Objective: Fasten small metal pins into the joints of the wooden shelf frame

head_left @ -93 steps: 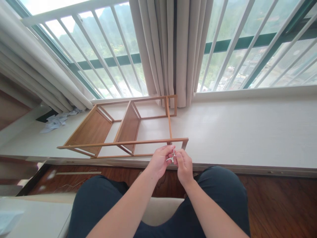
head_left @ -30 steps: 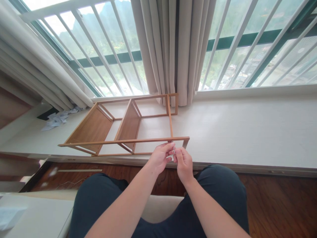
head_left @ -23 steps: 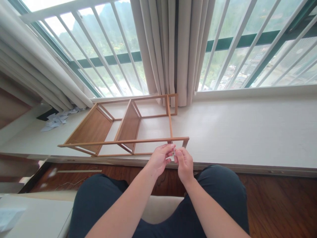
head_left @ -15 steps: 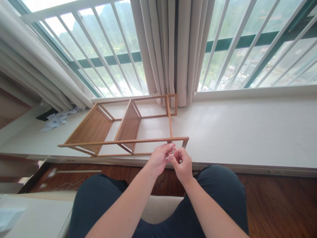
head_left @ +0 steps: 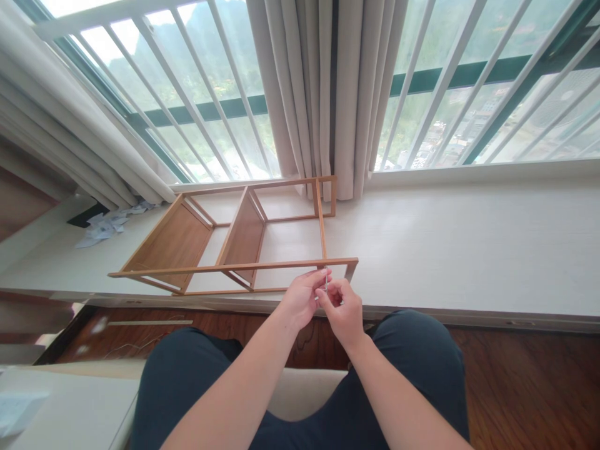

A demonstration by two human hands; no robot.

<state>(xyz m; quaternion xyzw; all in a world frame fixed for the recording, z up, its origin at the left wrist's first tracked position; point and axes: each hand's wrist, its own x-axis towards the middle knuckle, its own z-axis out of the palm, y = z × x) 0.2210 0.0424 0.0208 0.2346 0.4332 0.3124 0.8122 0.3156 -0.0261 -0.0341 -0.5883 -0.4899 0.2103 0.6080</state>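
A wooden shelf frame [head_left: 281, 265] lies on its side on the white ledge, with two slatted panels and a bare bar near its right end. Below the joint of that bar with the front rail, my left hand [head_left: 301, 299] has its fingers closed round the upper part of a thin silvery hex key [head_left: 327, 281]. My right hand [head_left: 344, 309] pinches the key's lower end from the right. One short bright end pokes out between the hands. The fingertips partly hide the key, and I cannot make out any screw head at its top.
The long white ledge [head_left: 459, 244] runs under barred windows, with a grey curtain [head_left: 309, 94] hanging behind the frame. Torn papers [head_left: 103, 228] lie at the ledge's left. My knees flank the hands, and a white surface [head_left: 65, 406] stands at lower left.
Both hands stay at the same joint, with only a slight shift of the right fingers at the key's lower end. The wooden frame has not visibly moved.
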